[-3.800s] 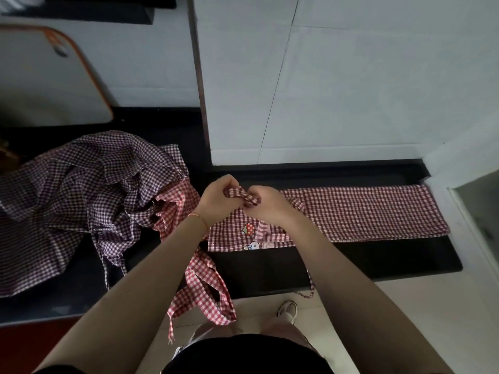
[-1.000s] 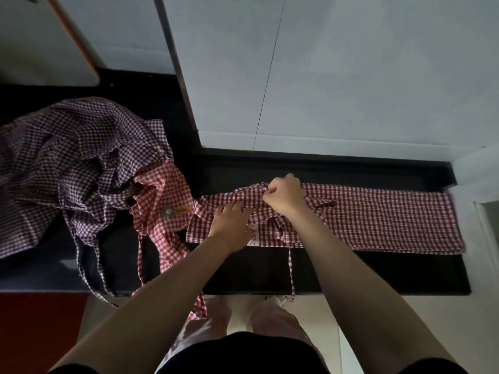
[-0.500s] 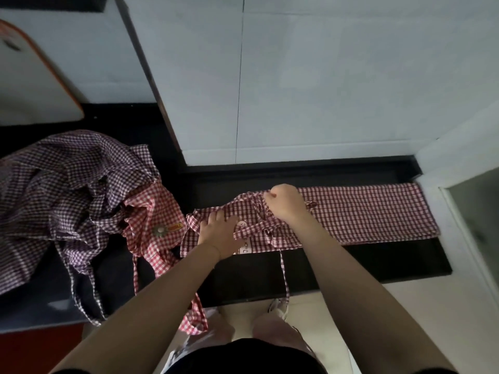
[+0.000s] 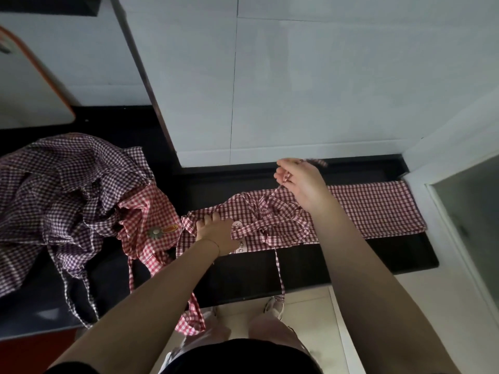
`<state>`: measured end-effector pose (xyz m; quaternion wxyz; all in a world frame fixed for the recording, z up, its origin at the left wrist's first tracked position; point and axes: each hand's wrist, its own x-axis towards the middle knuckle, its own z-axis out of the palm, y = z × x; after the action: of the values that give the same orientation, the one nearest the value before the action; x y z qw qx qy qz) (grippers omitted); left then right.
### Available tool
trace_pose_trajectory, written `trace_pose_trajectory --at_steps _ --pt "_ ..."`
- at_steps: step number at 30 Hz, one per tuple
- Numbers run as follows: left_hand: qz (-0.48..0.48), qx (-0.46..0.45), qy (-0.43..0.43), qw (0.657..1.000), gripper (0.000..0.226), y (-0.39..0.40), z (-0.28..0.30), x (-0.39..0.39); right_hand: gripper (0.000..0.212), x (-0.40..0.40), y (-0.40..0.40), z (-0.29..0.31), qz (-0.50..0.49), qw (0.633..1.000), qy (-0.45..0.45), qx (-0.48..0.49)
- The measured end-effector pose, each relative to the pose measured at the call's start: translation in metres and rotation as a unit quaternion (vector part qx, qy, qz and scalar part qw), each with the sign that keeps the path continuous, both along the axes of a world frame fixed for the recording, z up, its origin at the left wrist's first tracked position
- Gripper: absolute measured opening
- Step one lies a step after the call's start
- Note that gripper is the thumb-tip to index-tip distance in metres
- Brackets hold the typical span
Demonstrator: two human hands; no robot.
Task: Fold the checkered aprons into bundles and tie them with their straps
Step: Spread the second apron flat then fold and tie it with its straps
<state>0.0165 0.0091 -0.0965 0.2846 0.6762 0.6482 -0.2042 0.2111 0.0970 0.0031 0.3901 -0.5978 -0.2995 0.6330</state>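
Since half a second ago the right hand (image 4: 303, 186) has lifted off the red checkered apron (image 4: 372, 209) toward the wall, its grip pinching a strap (image 4: 280, 188) that runs taut down to the bunched cloth. That apron lies folded in a long band across the dark worktop (image 4: 378, 255), its left end rumpled (a second strap (image 4: 279, 273) hangs over the front edge). The left hand (image 4: 216, 234) presses flat on that rumpled end, fingers straight. Just left lies another red checkered apron (image 4: 151, 217), partly under a heap of purple checkered aprons (image 4: 62, 193).
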Motion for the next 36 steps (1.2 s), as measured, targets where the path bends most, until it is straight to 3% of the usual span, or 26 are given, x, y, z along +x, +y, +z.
trace_pose_trajectory --at_steps 4,6,9,10,12,15,17,19,23,26,28,33,34,36 --pt "0.021 0.139 -0.066 0.988 0.048 0.003 0.008 0.028 0.010 0.021 0.001 0.009 0.092 0.960 -0.263 0.024" --pt "0.026 0.222 -0.152 0.963 0.028 0.003 0.012 0.045 0.011 0.029 -0.001 0.008 0.102 0.962 -0.253 -0.007" --pt "-0.082 0.255 -0.240 0.933 0.015 0.007 0.017 0.076 0.014 0.032 0.001 0.004 0.090 0.979 -0.182 -0.023" --pt "-0.125 0.239 -0.239 0.933 0.020 0.010 0.018 0.088 0.015 0.033 0.004 0.001 0.092 0.982 -0.163 -0.019" --pt "-0.161 0.194 -0.191 0.949 0.053 0.018 0.017 0.108 0.016 0.030 0.007 -0.004 0.098 0.987 -0.125 -0.015" --pt "-0.133 0.115 -0.085 0.981 0.101 0.034 0.014 0.129 0.017 0.030 0.014 -0.011 0.117 0.986 -0.115 -0.017" --pt "-0.112 0.082 -0.049 0.989 0.113 0.043 0.008 0.138 0.018 0.031 0.017 -0.017 0.128 0.983 -0.126 -0.026" --pt "-0.085 0.078 -0.034 0.993 0.104 0.046 0.000 0.148 0.017 0.035 0.021 -0.025 0.141 0.981 -0.129 -0.039" --pt "-0.003 0.080 -0.075 0.994 0.060 0.047 -0.017 0.154 0.018 0.046 0.025 -0.036 0.146 0.982 -0.114 -0.043" --pt "-0.015 0.088 -0.099 0.991 0.033 0.045 -0.021 0.146 0.020 0.050 0.024 -0.040 0.143 0.982 -0.115 -0.037" --pt "0.001 0.091 -0.163 0.982 0.027 0.042 -0.016 0.140 0.015 0.049 0.023 -0.043 0.129 0.985 -0.113 -0.035" --pt "0.106 0.105 -0.388 0.909 0.022 0.031 0.023 0.102 0.013 0.052 0.022 -0.047 0.054 0.988 -0.140 -0.037" --pt "0.163 0.092 -0.433 0.882 0.020 0.029 0.031 0.092 0.016 0.054 0.022 -0.048 0.032 0.990 -0.130 -0.045" --pt "0.336 0.067 -0.524 0.780 0.016 0.026 0.046 0.069 0.018 0.055 0.017 -0.047 -0.018 0.995 -0.082 -0.062"
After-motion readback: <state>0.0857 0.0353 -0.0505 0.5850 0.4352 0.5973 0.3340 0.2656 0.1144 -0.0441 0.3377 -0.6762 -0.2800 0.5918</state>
